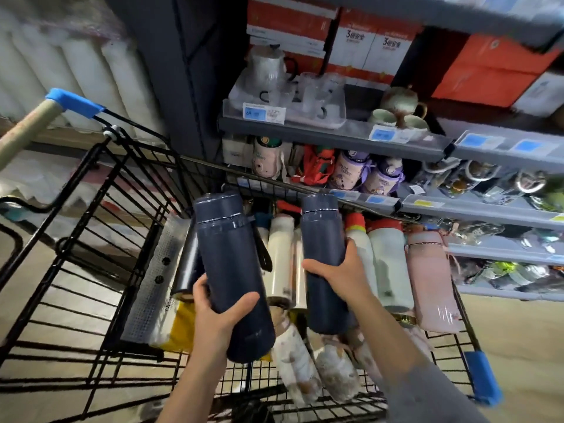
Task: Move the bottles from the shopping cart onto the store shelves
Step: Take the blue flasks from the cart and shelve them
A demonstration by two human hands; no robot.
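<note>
My left hand (218,312) grips a tall dark navy bottle (227,257) near its lower half and holds it above the black wire shopping cart (100,264). My right hand (338,274) grips a second dark navy bottle (320,239) around its middle, also lifted over the cart. Below them in the cart lie several bottles: cream ones (279,261), a pale green one with a red cap (386,264), a pink one (430,279) and patterned ones (294,358). The grey store shelves (335,134) rise just beyond the cart.
The shelves hold a glass teapot set (274,77), a ceramic tea set (399,108), kids' bottles (348,169) and red and white boxes (366,41). The cart handle with a blue end (73,102) is at upper left. Tan floor shows at lower right.
</note>
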